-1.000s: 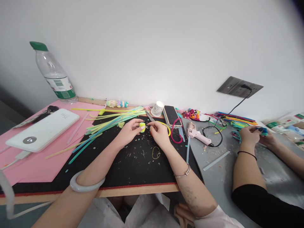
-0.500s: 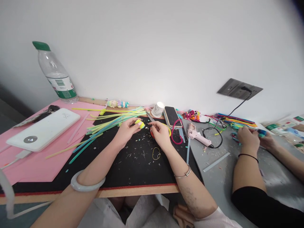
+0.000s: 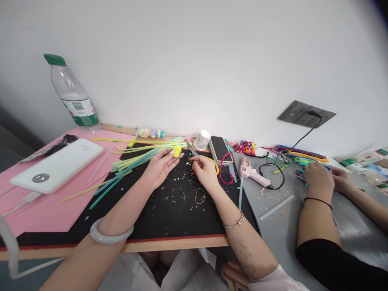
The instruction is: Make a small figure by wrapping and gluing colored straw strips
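Note:
Between the thumb and fingers of my left hand is a small fuzzy bright-yellow piece, held above the black mat. My right hand is closed in a pinch just to the right of it; whatever its fingertips hold is too small to make out. Scissors lie by my right hand, blades toward the wall, with red and yellow handle parts showing around the fingers. Yellow, green and blue pipe cleaners spread out behind and left of my left hand.
A paper cup, a phone and a pink glue gun stand or lie along the right. At left are a power bank, pink sheets and a bottle. A co-worker's hands work at far right.
My left hand has turned, its palm now more upward and fingers more spread, and the yellow piece shows a different side. My right hand has barely moved.

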Motion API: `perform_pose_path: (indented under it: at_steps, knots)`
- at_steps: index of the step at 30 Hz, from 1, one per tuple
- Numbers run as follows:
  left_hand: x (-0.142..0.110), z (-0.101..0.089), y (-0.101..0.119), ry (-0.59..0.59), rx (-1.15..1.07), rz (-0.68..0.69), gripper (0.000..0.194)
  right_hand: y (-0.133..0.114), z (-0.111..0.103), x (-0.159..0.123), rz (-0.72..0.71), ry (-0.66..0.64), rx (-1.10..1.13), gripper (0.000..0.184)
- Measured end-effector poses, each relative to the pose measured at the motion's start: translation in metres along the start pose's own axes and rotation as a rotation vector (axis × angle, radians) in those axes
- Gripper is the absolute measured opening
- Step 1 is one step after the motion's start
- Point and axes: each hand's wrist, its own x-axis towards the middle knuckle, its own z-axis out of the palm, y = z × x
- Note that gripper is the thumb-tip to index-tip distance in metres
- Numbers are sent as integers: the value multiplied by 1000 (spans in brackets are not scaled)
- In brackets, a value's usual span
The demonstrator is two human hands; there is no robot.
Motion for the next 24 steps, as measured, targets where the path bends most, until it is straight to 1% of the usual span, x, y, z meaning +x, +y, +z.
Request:
perform_pose_path:
  at_steps: [4,10,12,15,20,24]
  knots:
    - [0,0,-2,-29,36,5,16,1,1,0,-5,-2,0,25]
    - [-4,1,-3,-83,245,81,34,1,1,0,-13,-9,-4,25]
    - [-6,2,-3,-97,295,101,37,-1,0,0,-7,-17,3,25]
    - [-7,3,-3,-113,369,131,38,-3,0,0,5,-14,4,24]
    - [-2,0,-6,-91,551,205,38,-1,0,1,3,-7,14,24]
    - [1,-4,-8,-124,647,258,37,1,0,0,-7,-6,2,25]
